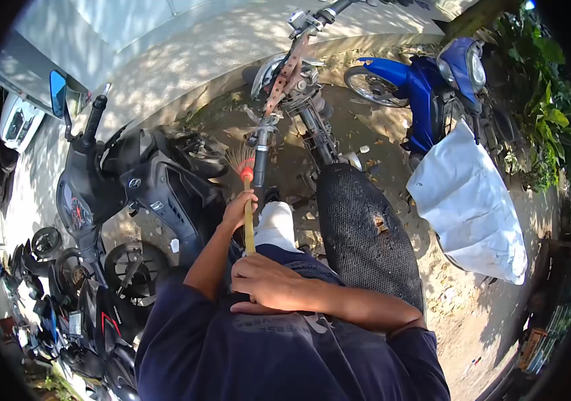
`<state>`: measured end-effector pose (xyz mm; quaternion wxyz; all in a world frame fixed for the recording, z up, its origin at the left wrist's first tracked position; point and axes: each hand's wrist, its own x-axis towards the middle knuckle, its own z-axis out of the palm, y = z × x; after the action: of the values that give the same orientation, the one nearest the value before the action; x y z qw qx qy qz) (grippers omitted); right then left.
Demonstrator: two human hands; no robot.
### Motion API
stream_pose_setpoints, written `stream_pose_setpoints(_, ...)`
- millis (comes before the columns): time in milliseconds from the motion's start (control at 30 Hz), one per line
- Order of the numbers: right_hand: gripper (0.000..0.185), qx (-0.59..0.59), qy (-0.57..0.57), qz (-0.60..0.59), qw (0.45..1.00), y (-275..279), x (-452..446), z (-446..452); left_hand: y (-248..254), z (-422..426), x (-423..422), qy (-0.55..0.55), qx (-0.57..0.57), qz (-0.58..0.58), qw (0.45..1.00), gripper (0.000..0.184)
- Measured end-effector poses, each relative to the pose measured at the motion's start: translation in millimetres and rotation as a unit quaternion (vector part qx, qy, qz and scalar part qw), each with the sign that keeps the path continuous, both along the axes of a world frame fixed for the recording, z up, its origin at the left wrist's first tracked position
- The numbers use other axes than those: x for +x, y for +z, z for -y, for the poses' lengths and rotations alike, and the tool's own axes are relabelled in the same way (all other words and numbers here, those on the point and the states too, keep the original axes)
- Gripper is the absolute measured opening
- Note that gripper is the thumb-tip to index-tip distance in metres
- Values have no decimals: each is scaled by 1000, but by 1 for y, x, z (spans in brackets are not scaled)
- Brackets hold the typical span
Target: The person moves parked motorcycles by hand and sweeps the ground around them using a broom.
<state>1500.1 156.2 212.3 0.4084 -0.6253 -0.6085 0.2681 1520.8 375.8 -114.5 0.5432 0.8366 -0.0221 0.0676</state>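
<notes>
A broom with a pale yellow handle [249,230], a red collar and thin brown bristles is held upright in front of my body. Around the handle, just below the red collar, my left hand [237,208] is closed. My right hand [262,281] is closed at the handle's lower end, near my chest, with its forearm crossing over my shirt. The bristles are near the handlebar grip [259,157] of a partly stripped motorcycle. This motorcycle's worn black seat [359,227], with a torn patch, lies just right of me.
Close on the left stands a black scooter [165,187], with several more motorcycles [102,321] behind it. A blue motorcycle [422,100], partly covered by a white sheet [472,200], is on the right. Green plants [546,107] grow at the far right.
</notes>
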Motion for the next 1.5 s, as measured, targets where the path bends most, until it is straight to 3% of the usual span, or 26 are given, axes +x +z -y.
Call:
stream_pose_setpoints(100, 40, -52, -84, 20, 995, -7, -20, 25, 11, 25, -25, 9, 35, -40, 999, 34)
stream_pose_setpoints(133, 54, -116, -78, 11, 990, -4, -17, 33, 8, 32, -28, 22, 40, -34, 998, 32)
stream_pose_setpoints(200, 54, -209, -155, -77, 962, 7, -6, 48, 7, 45, -26, 41, 61, -26, 997, 27)
stream_pose_setpoints(267, 56, -203, -235, -14, 950, 0, 0, 70, 21, 57, -16, 51, 95, -26, 994, 22)
stream_pose_setpoints(367, 59, -242, -283, -265, 889, -16, 6, 92, 30, 72, 5, -12, 97, -36, 995, 17)
stream_pose_setpoints(400, 61, -296, -266, -263, 879, -22, 9, 95, 29, 81, 12, -11, 100, -5, 995, 17)
stream_pose_setpoints(500, 57, -246, -359, -454, 778, -32, 10, 106, 37, 103, 21, -8, 146, -34, 989, 17)
stream_pose_setpoints(533, 57, -247, -379, -506, 734, -21, 15, 108, 63, 114, 24, 11, 157, -129, 979, 17)
stream_pose_setpoints(633, 58, -221, -365, -570, 702, -11, 24, 127, 66, 123, 28, 64, 219, -12, 973, 16)
stream_pose_setpoints(767, 64, -205, -395, -560, 699, -30, 10, 127, 72, 117, 27, 152, 215, 41, 964, 16)
stream_pose_setpoints(800, 61, -173, -418, -591, 668, -25, 6, 122, 72, 110, 29, 153, 213, 15, 965, 17)
stream_pose_setpoints(867, 55, -112, -458, -650, 596, -14, -5, 109, 46, 93, 35, 159, 175, 41, 971, 18)
stream_pose_setpoints(967, 56, -30, -395, -700, 594, -20, -18, 112, 7, 81, 41, 129, 168, 21, 977, 20)
stream_pose_setpoints(1100, 40, -167, -572, -395, 699, -19, -30, 86, 24, 101, 55, 131, 123, 24, 983, 19)
stream_pose_setpoints(1133, 32, -142, -595, -330, 719, -16, -30, 85, 35, 104, 59, 128, 104, 1, 986, 19)
stream_pose_setpoints(1233, 31, -144, -566, -193, 788, 25, -26, 88, 74, 109, 52, 44, 110, -48, 992, 23)
stream_pose_setpoints(1267, 27, -186, -556, -160, 794, 51, -22, 86, 83, 112, 48, 7, 122, -57, 991, 24)
stream_pose_setpoints(1367, 26, -89, -547, -91, 827, 76, -37, 102, 124, 118, 39, -14, 157, -56, 986, 29)
stream_pose_setpoints(1500, 26, -110, -596, -109, 788, 91, -59, 112, 148, 121, 38, 0, 177, -48, 983, 26)
